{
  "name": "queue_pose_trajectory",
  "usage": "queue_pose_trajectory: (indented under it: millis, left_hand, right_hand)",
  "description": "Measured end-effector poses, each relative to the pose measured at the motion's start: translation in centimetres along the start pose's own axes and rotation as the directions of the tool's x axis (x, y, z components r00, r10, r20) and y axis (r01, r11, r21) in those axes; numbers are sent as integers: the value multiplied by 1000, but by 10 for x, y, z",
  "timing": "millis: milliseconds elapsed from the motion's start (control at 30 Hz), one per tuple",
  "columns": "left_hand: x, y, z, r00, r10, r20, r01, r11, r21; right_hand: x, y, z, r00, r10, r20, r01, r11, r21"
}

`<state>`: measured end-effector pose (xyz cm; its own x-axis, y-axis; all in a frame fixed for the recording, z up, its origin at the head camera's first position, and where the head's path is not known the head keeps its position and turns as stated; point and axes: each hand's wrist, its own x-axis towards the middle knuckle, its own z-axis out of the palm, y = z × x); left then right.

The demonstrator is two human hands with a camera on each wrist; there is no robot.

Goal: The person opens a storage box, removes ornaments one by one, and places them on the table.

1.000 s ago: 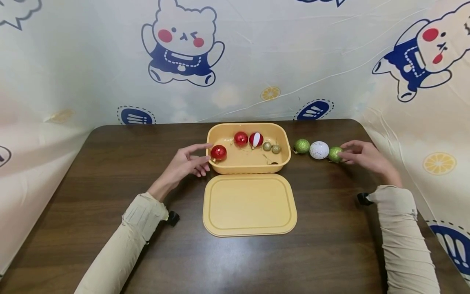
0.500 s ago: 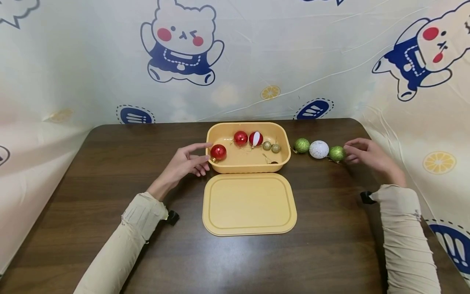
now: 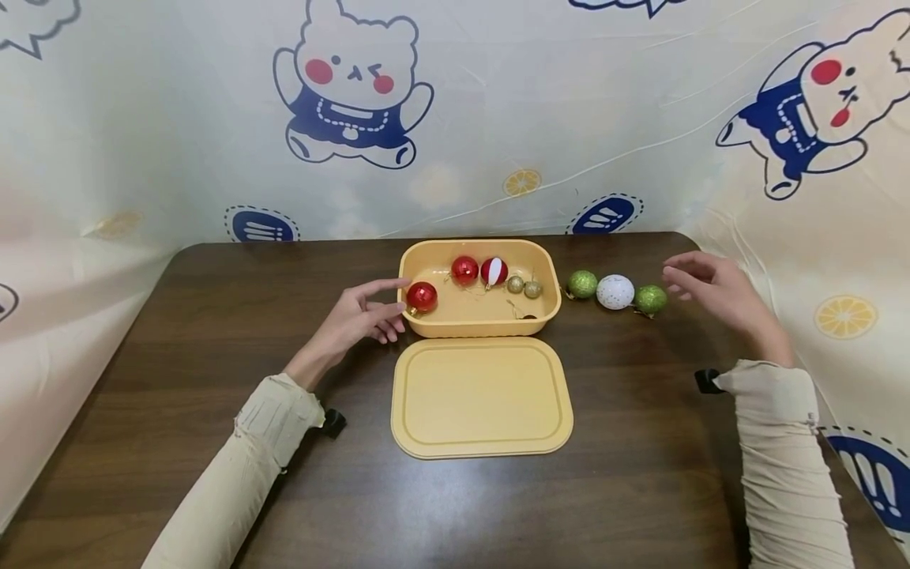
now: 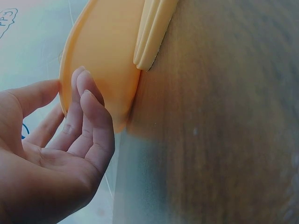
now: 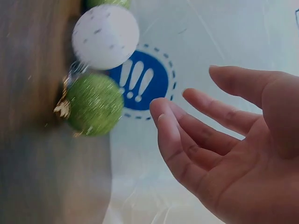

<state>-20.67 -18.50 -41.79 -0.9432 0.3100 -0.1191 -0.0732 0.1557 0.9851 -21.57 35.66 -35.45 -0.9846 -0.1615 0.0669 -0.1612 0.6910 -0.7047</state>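
Dark wooden table [image 3: 213, 332], yellow tub [image 3: 547, 310], lid [image 3: 481, 397], three baubles [image 3: 615, 292]

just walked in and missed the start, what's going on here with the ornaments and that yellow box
A person sits at a dark wooden table with an open yellow box, its lid lying flat in front of it. Three red baubles and two small gold ones lie in the box. The left hand rests against the box's left end, holding nothing. The right hand hovers open just right of a row of three baubles on the table: green, white and green. It touches none of them.
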Motion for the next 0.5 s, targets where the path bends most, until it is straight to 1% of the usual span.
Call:
queue_pose_trajectory:
  millis: [133, 300, 500]
  left_hand:
    - [0, -2, 0, 1000, -7, 4, 7, 1000, 4]
    - [0, -2, -1, 1000, -2, 10, 2, 1000, 5]
    - [-1, 0, 0, 1000, -6, 7, 6, 1000, 7]
  right_hand:
    - [-2, -14, 4, 999, -46, -21, 47, 998, 31]
    - [-3, -32, 10, 995, -99, -8, 99, 989, 108]
    - [-1, -51, 27, 994, -105, 35, 96, 973, 208]
